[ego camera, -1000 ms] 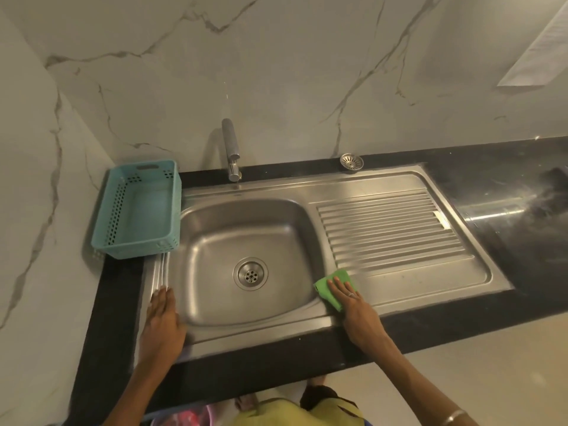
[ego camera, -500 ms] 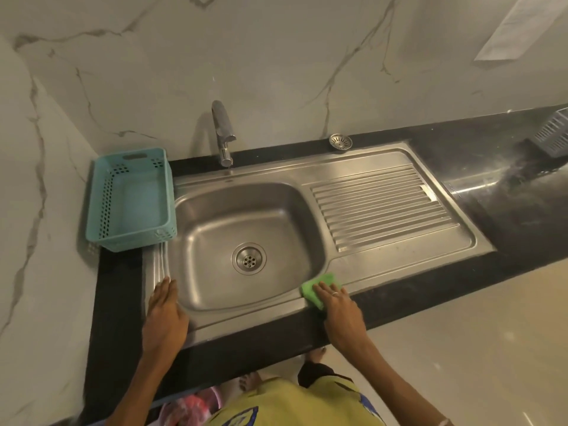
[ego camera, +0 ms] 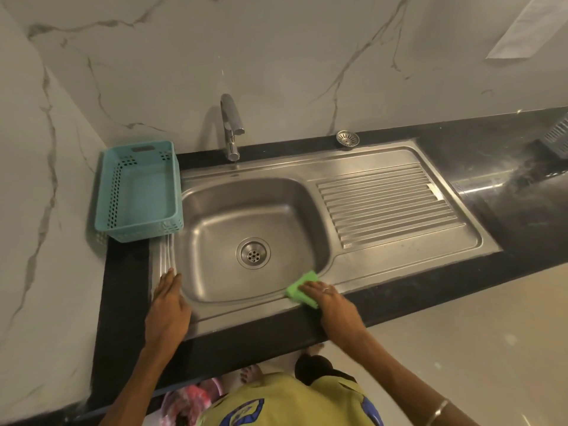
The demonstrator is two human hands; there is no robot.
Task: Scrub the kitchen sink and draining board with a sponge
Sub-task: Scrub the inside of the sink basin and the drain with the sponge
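A person stands at a stainless steel kitchen sink [ego camera: 215, 229] set into a black worktop [ego camera: 126, 287], seen from above through a head-worn camera. The right hand [ego camera: 330, 299] presses a green sponge [ego camera: 299, 289] flat against the sink's front rim, at the near right corner of the basin, with the fingers [ego camera: 310, 285] laid fairly straight across the top of the sponge. A ring shows on one finger. The left hand [ego camera: 167, 305] rests flat on the front left corner of the rim, fingers straight and together, holding nothing, apparently bracing the body.

Compared with a second ago, the sponge has slid left: it sat then at the near corner of the draining board [ego camera: 390, 210], and now it lies on the narrow rim in front of the basin. The left hand has not shifted. This suggests the scrubbing is working along the front edge towards the left, with the ribbed draining board and the inside of the basin possibly yet to be done; no foam or water is visible to confirm what has been covered.

A turquoise plastic basket [ego camera: 138, 192] sits just left of the sink, its edge overlapping the rim. The tap [ego camera: 230, 127] stands behind the basin, a loose metal strainer [ego camera: 347, 138] lies on the worktop behind the draining board, and the drain [ego camera: 253, 253] is in the basin floor.
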